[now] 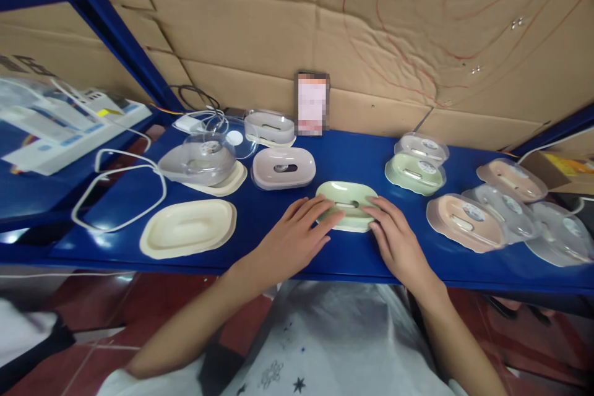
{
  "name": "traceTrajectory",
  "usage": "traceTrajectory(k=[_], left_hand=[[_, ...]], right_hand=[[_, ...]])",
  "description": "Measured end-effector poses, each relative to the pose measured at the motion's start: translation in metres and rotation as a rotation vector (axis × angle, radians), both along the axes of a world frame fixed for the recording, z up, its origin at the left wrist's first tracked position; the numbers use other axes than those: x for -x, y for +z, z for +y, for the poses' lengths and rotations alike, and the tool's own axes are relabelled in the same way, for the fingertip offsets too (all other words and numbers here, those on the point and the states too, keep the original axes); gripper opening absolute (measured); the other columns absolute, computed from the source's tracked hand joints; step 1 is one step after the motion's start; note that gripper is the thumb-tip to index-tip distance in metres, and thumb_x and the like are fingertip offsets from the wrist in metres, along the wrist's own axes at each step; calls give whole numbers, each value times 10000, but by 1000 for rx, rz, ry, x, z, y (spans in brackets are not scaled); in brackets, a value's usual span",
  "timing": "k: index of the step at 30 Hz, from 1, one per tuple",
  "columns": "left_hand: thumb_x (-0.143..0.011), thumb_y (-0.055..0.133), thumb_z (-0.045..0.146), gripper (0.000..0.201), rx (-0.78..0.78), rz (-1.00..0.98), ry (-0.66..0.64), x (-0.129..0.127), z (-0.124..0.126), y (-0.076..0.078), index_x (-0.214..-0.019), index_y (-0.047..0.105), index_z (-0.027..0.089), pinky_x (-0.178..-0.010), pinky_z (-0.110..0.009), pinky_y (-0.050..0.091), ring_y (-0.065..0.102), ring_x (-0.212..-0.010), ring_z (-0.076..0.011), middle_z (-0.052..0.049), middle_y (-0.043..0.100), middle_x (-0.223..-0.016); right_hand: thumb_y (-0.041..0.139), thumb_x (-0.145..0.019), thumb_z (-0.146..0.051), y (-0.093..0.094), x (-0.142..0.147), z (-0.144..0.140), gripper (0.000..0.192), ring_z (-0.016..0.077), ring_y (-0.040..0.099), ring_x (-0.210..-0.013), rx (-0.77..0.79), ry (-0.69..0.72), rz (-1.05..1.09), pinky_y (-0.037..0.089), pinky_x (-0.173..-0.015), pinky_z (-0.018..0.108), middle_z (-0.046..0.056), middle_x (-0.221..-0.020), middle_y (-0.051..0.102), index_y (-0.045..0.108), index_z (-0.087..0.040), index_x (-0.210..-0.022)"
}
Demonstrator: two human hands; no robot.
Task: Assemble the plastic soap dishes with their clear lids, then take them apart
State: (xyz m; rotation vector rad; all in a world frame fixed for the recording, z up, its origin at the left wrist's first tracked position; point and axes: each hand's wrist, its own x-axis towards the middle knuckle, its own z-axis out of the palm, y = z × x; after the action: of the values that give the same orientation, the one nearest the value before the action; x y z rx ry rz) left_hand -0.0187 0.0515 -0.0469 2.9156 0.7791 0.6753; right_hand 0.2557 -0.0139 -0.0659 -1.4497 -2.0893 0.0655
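A pale green soap dish [347, 203] with a slot in its top lies on the blue shelf [334, 253] straight in front of me. My left hand [297, 232] rests on its left end, fingers spread over the rim. My right hand [394, 235] presses on its right end, fingertips on the edge. Both hands touch the dish from the sides; neither lifts it off the shelf.
A cream tray [188, 228] lies left, beside a white cord loop [118, 195] and a clear-lidded dish [204, 164]. A pinkish-grey dish [283, 168] sits behind. Green [414, 173], peach [464, 221] and clear-lidded dishes [510, 204] crowd the right. Cardboard [371, 31] backs the shelf.
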Motion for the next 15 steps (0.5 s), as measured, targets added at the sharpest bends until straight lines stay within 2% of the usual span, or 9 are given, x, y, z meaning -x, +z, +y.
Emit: traceTrajectory(k=[6,10,13,15], left_hand=[[-1089,536,151,366,-3,25,-35,-2,1,-7,-1450,588,180,-1157,-507,532,593,-1430,-301,-139,679,-1434],[-1089,533,150,399,-18,6,-57,8,1,4,-1484,575,192,-1195,-518,513,591,-1437,-289,-133,657,-1475],[-1086,495,119,458,-56,-52,65,39,8,25,-1523,557,238,-1229,-512,487,576,-1457,-275,-118,613,-1547],[-1088,503,167,437,-97,-85,272,69,21,43,-1514,578,230,-1230,-524,480,596,-1433,-305,-119,622,-1543]], right_hand=[[630,-1074,-355,-4,-1,3,371,348,505,-1520,-40,11,-133,512,-1190,594,133,-1536,595,657,-277,-1436],[618,-1078,-295,-5,-1,3,369,343,508,-1515,-76,25,-153,517,-1172,582,134,-1534,600,657,-272,-1444],[612,-1079,-290,-3,-1,2,390,344,519,-1501,-70,41,-143,517,-1167,585,134,-1545,589,643,-289,-1468],[608,-1081,-288,-2,-1,2,399,343,521,-1497,-68,51,-141,516,-1168,586,132,-1541,590,637,-299,-1478]])
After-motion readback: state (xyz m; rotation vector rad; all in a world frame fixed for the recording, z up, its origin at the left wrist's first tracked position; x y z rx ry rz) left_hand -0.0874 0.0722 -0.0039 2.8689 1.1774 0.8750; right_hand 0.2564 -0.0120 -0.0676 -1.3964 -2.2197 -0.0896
